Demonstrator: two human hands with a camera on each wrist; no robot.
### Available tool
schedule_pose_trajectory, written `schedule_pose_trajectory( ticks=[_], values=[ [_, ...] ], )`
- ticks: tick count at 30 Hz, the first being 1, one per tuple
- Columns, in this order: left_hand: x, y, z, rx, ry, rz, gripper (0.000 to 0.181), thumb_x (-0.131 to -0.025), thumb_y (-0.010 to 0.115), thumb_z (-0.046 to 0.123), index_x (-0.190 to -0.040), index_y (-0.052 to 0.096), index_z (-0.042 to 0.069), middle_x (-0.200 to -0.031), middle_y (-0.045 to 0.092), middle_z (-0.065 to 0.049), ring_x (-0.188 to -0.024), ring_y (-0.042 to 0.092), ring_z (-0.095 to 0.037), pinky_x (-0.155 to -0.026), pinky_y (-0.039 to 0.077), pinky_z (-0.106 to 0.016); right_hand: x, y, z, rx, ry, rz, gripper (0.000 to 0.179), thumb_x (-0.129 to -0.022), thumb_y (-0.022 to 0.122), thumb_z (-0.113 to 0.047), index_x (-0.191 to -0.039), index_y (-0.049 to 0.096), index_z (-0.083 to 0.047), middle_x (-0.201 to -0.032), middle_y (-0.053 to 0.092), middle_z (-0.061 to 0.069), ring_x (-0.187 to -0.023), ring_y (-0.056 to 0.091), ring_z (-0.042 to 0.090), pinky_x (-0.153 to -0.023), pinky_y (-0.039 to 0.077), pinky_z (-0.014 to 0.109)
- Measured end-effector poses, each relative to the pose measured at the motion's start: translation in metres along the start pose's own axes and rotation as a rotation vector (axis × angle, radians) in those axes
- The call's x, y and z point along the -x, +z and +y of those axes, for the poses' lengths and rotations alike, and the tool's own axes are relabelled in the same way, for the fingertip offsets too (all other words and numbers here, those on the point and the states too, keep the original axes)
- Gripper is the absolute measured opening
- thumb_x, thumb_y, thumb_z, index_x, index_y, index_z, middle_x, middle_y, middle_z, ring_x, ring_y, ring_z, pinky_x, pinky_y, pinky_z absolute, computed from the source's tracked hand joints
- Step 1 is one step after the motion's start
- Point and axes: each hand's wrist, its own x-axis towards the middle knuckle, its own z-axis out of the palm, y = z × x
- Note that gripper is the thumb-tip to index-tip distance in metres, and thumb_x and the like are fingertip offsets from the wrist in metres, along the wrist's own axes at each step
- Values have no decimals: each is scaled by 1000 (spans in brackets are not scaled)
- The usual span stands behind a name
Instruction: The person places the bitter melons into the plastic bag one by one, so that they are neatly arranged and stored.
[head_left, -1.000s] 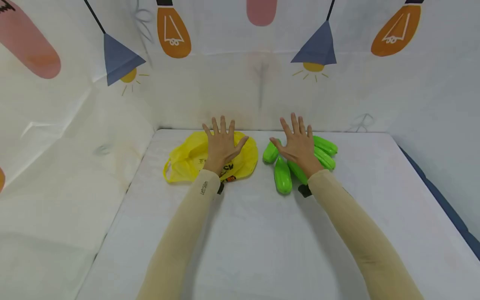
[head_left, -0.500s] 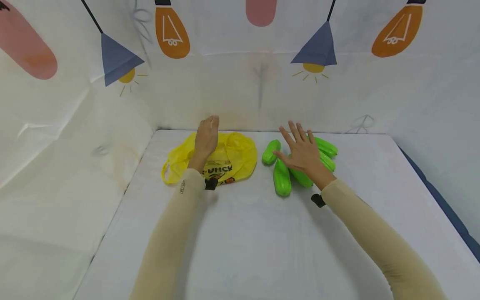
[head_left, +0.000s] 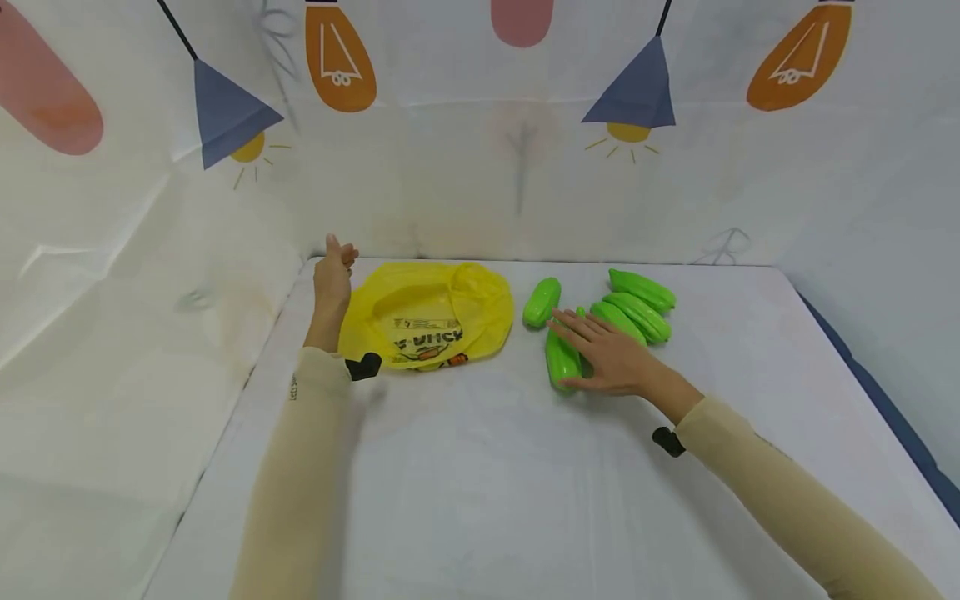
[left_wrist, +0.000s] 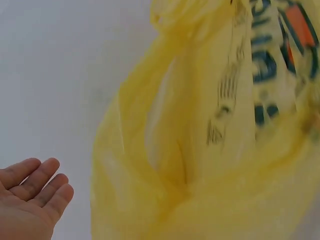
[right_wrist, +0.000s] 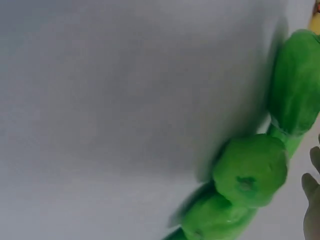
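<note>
A yellow plastic bag (head_left: 427, 321) with dark print lies flat near the table's back edge. My left hand (head_left: 332, 287) is beside its left end, thumb side up; in the left wrist view the hand (left_wrist: 30, 200) shows loosely bent fingers, apart from the bag. Several glossy green squash-like vegetables lie to the right of the bag. Over the front one (head_left: 561, 358) my right hand (head_left: 611, 362) reaches with fingers spread; whether it touches is unclear. Only its fingertips show at the edge of the right wrist view, beside the green vegetables (right_wrist: 250, 170).
A short green vegetable (head_left: 542, 302) lies nearest the bag, and others (head_left: 641, 289) lie farther right. The white table (head_left: 480, 483) meets a white sheet wall (head_left: 465, 183) printed with lamps and bulbs. A dark blue strip (head_left: 870, 383) runs along the right side.
My left hand has moved left from above the bag and turned on its side. My right hand has come down and nearer, over the front green vegetable. The bag and vegetables stay put.
</note>
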Motion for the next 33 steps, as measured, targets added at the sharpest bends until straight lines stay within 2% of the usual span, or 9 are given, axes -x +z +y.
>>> schedule_pose_trajectory(
  ticks=[5, 9, 12, 15, 17, 19, 24, 27, 33],
  values=[
    [2, -25, -19, -23, -66, 25, 80, -101, 8, 62, -149, 38, 6, -151, 43, -12, -143, 32, -31, -120, 20, -43, 5, 10, 0, -35, 9, -31, 97, -84, 66, -62, -154, 26, -7, -160, 24, 14, -147, 24, 36, -118, 21, 52],
    [1, -37, -41, 11, -135, 50, 81, -102, 7, 60, -147, 40, 2, -149, 45, -16, -142, 35, -30, -119, 24, -40, 5, 13, 0, -41, 8, -24, 97, -84, 68, -59, -154, 24, -7, -161, 23, 14, -148, 22, 32, -119, 18, 51],
    [0, -43, -59, 82, -178, 51, 80, -103, 8, 57, -145, 42, -2, -147, 46, -19, -137, 42, -29, -116, 31, -37, 4, 14, 1, -41, 8, -19, 98, -85, 68, -58, -155, 23, -7, -161, 23, 14, -148, 22, 31, -119, 18, 51],
    [2, -45, -76, 128, -210, 13, 78, -104, 11, 57, -144, 44, -1, -137, 56, -12, -122, 53, -19, -112, 35, -31, 4, 14, 0, -43, 10, -26, 99, -85, 68, -58, -155, 21, -6, -161, 22, 13, -149, 22, 31, -119, 17, 50],
    [5, -46, -83, 138, -211, -26, 77, -103, 13, 58, -144, 44, 1, -136, 56, -7, -112, 53, -10, -110, 35, -28, 4, 15, 0, -37, 11, -28, 99, -85, 68, -58, -155, 21, -6, -161, 22, 13, -149, 22, 30, -120, 17, 50],
    [11, -46, -82, 121, -213, -66, 75, -104, 13, 57, -145, 43, 2, -138, 53, -9, -112, 48, -10, -112, 31, -29, 4, 17, 1, -28, 8, -23, 99, -84, 68, -58, -155, 22, -6, -161, 22, 13, -148, 22, 30, -120, 17, 50],
    [16, -45, -88, 101, -169, -144, 75, -102, 20, 60, -149, 38, 4, -155, 35, -15, -138, 33, -23, -121, 17, -38, 6, 18, 0, -4, -2, -7, 98, -84, 69, -58, -154, 23, -5, -160, 24, 14, -148, 24, 29, -119, 19, 50],
    [12, -45, -102, 65, -116, -134, 72, -101, 29, 61, -147, 42, 7, -154, 39, -12, -143, 32, -22, -121, 18, -38, 7, 18, -1, -10, -2, -8, 98, -84, 69, -58, -154, 24, -5, -160, 24, 14, -147, 25, 31, -119, 19, 50],
    [12, -44, -110, 20, -56, -108, 66, -98, 49, 54, -142, 49, 5, -148, 48, -9, -139, 37, -20, -119, 24, -40, 8, 19, -1, -26, -6, 8, 97, -83, 70, -57, -153, 26, -5, -160, 26, 15, -145, 28, 36, -118, 21, 52]
  ],
)
